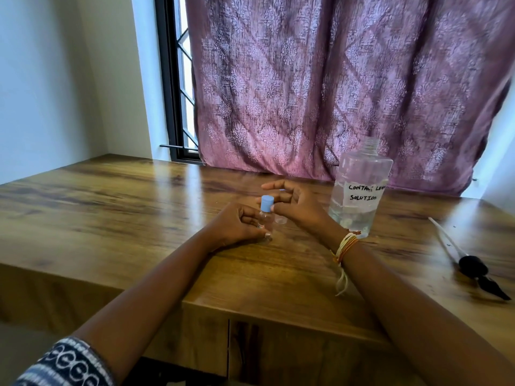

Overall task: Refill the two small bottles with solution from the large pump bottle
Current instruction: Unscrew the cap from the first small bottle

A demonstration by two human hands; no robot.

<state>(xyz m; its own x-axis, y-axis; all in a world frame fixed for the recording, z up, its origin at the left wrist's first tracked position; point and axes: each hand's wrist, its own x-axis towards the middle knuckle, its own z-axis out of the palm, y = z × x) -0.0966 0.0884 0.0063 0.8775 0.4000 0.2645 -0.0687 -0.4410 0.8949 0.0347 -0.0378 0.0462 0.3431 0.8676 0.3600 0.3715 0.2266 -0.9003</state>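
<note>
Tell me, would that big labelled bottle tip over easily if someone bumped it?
Probably fairly easily: the large bottle is tall, clear plastic and holds liquid only near its bottom, so it likely feels light. Its neck is open, the pump lying on the table, so tipping could spill.

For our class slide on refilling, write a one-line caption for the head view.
Left hand steadies a blue-capped small bottle beside the open contact lens solution bottle; its pump lies aside.

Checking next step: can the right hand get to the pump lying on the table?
Probably yes. The pump lies alone on bare table beside the right forearm; the right hand seems free, and nothing blocks the way.
</note>
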